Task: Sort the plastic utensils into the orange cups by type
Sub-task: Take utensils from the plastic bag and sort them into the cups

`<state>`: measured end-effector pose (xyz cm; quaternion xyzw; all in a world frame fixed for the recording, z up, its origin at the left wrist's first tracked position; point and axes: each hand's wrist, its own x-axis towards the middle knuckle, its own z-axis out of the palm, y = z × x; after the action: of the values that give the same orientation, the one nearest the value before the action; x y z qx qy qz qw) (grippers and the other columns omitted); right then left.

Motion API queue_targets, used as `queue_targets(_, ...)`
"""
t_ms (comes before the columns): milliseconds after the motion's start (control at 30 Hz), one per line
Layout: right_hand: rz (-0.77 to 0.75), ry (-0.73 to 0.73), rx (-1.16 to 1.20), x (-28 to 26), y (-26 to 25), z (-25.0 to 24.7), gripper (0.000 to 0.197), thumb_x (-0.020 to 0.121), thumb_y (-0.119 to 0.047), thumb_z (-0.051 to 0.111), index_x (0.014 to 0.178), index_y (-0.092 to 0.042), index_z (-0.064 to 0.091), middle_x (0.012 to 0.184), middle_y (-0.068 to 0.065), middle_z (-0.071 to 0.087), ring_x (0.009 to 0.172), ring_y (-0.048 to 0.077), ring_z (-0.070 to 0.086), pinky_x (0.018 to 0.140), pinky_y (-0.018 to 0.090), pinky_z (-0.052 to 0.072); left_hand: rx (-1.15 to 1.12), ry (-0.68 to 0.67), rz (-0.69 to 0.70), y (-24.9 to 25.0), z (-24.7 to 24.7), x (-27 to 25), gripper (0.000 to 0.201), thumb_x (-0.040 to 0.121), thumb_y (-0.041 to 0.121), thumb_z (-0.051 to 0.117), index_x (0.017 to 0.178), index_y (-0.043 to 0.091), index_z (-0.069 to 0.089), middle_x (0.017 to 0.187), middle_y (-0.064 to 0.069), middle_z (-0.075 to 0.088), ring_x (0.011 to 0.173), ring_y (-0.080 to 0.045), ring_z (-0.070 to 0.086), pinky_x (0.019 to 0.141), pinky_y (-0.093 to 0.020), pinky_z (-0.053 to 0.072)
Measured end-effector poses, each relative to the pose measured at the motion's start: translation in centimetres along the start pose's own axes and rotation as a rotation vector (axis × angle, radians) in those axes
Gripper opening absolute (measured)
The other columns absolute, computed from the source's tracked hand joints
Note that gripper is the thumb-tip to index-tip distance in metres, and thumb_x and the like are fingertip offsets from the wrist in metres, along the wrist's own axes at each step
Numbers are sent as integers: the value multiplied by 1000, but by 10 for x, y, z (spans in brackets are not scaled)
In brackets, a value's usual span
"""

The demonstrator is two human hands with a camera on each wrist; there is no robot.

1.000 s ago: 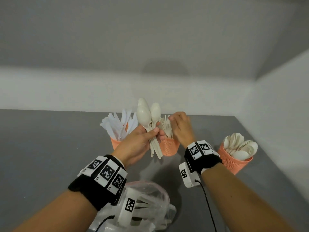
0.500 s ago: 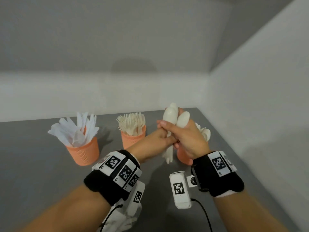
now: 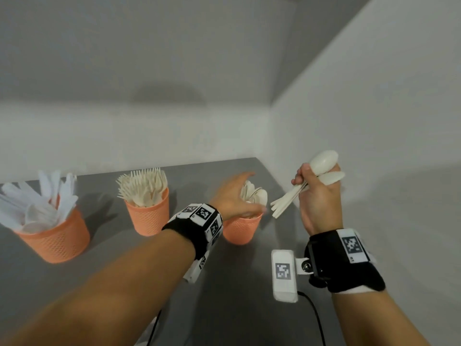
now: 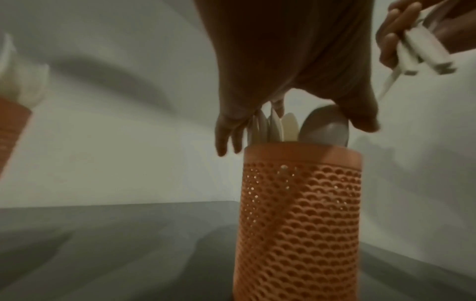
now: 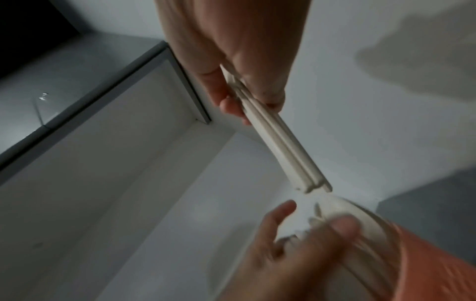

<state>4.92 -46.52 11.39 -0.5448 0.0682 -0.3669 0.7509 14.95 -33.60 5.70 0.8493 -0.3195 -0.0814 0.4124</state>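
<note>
1. The right hand (image 3: 318,196) is raised beside the right wall, its fingers (image 3: 303,177) curled round a small bundle of white plastic spoons (image 3: 324,162). The bowls stick up above the fist and the handles slant down to the left, their ends hanging in the air just beside the rightmost cup.
2. In the right wrist view the same bundle (image 5: 280,146) shows as several handles lying side by side, pinched between the thumb and the other fingers (image 5: 226,101).
3. The left hand (image 3: 237,196) is spread over the spoon cup (image 3: 240,231), the rightmost of 3 orange mesh cups. Its fingers are straight and relaxed and rest against the bowls of the spoons in the cup (image 3: 257,196); they do not close on anything.
4. The left wrist view shows this from below: the spoon cup (image 4: 298,213) stands upright on the table, spoon bowls (image 4: 288,127) rise above its rim, and the left hand's fingertips (image 4: 226,138) hang over the rim's left edge. The thumb side touches a darker-looking spoon bowl on the right.
5. The fork cup (image 3: 148,216) stands in the middle of the row, packed with forks (image 3: 143,186), tines up.
6. The knife cup (image 3: 57,238) stands at the far left, holding white knives (image 3: 50,196) fanned outward; at least 1 rounded piece among them looks like a spoon bowl, but I cannot tell for sure.
7. All 3 cups stand apart from each other on the grey table (image 3: 237,283), near the back wall.
8. Both wrists wear black bands with square printed markers (image 3: 351,244).
</note>
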Motion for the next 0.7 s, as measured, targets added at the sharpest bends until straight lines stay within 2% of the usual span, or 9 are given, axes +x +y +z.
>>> queue_targets(67,41,44,15,1,12,-2,24,92,3,44,107,-14,37,70,3,48,60,13,45,71,28,41,-57,62,4,-1,1,8,66,71,32,79,129,23,49,123,-3,57,113,-20,54,98,-30,41)
queue_targets(167,128,103,45,2,28,6,20,92,3,42,101,-14,37,68,3,45,59,12,44,68,26,40,-81,79,-6,-6,3,12,47,78,31,73,120,18,57,112,-4,62,100,-18,58,88,-30,45)
queue_targets(233,168,127,-20,2,41,15,19,94,-1,43,102,-18,40,67,2,46,57,11,46,61,24,44,-76,63,8,-9,5,12,40,83,30,67,120,17,58,115,-3,62,104,-17,57,89,-27,43)
queue_targets(300,160,110,-168,-2,55,20,30,94,-7,46,120,-19,38,73,4,50,62,13,53,59,25,48,-52,57,33,-10,7,11,37,88,28,61,123,15,57,121,-3,59,111,-17,53,93,-26,39)
queue_targets(400,61,3,-304,-8,67,21,54,89,-6,56,134,-19,30,96,8,54,85,18,59,69,20,52,-34,63,75,-12,6,11,32,93,26,54,121,12,57,121,-5,60,112,-18,52,93,-25,37)
queue_targets(533,-112,-40,-379,-2,65,19,64,81,-8,68,127,-34,33,104,0,52,94,14,58,83,18,48,-32,57,122,-14,5,12,30,99,22,42,117,7,59,116,-10,61,109,-20,53,96,-30,38)
queue_targets(567,-169,-54,-457,0,67,17,59,83,-10,66,128,-32,37,109,0,53,98,14,57,87,19,47,-40,57,110,-15,6,12,31,100,22,39,117,6,60,115,-10,62,108,-19,53,97,-31,38)
queue_targets(633,-285,-162,-759,1,77,14,40,89,-22,53,128,-21,50,118,3,56,106,17,55,95,29,45,-71,59,104,-15,7,13,35,101,23,34,112,4,61,112,-12,63,105,-21,54,95,-31,39)
queue_targets(700,-327,-314,-1071,-1,87,11,46,91,-37,32,121,-16,60,118,4,62,110,21,54,99,39,41,-141,53,106,-13,8,12,40,99,27,30,109,3,61,109,-13,65,102,-22,57,92,-28,41)
